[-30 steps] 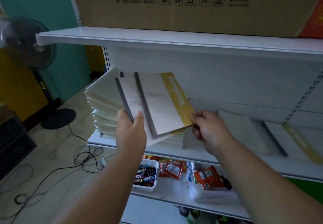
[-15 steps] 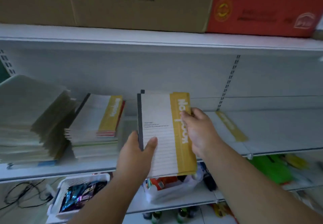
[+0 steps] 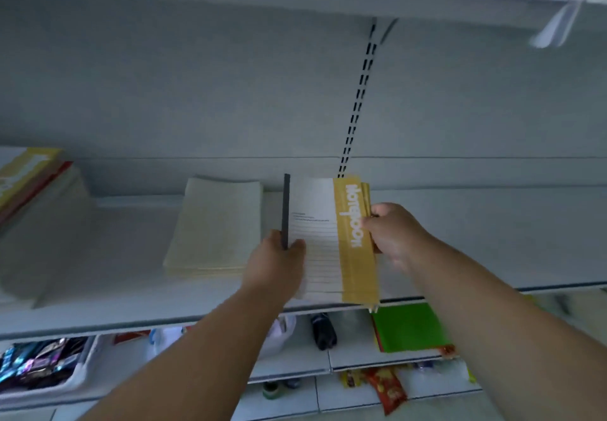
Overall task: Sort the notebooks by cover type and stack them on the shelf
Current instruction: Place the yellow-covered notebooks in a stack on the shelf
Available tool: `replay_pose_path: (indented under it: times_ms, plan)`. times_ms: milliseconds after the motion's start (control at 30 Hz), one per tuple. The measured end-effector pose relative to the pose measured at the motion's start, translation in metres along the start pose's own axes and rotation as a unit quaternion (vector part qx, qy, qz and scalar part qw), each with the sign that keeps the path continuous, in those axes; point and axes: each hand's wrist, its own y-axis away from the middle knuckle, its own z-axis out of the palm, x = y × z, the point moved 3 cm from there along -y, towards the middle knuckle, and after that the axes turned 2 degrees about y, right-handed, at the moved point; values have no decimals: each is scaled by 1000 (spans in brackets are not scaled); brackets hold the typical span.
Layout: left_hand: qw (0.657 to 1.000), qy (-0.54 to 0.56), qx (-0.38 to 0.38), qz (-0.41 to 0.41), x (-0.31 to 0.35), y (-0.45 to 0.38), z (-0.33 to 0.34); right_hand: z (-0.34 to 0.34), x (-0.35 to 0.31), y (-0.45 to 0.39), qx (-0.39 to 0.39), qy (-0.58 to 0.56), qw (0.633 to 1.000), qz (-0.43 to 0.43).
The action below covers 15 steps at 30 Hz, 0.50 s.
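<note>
spanning the wall, white shelf (image 3: 131, 315)

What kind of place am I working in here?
Likely a small shop: white slotted metal shelving, notebooks stacked for display, and snack packets on the lower shelf.

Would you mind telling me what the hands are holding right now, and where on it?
Both hold the notebooks: the left hand grips the dark spine edge, the right hand pinches the yellow-band edge.

Two bare forearms, left hand (image 3: 276, 266) and right hand (image 3: 392, 235), apparently no sleeves or jewellery.
</note>
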Motion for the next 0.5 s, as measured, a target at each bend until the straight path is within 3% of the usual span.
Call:
replay_pose_path:
  times_ms: [167, 300, 500]
  plan:
    - [991, -128, -6, -42, 11, -34, 32, -6, -7, -61, 29, 164, 985, -48]
    - [976, -215, 20, -13, 16, -46, 46, 2, -10, -92, 37, 280, 957, -62]
    - [957, -286, 50, 12, 19, -59, 52, 13, -5, -98, 25, 337, 940, -50]
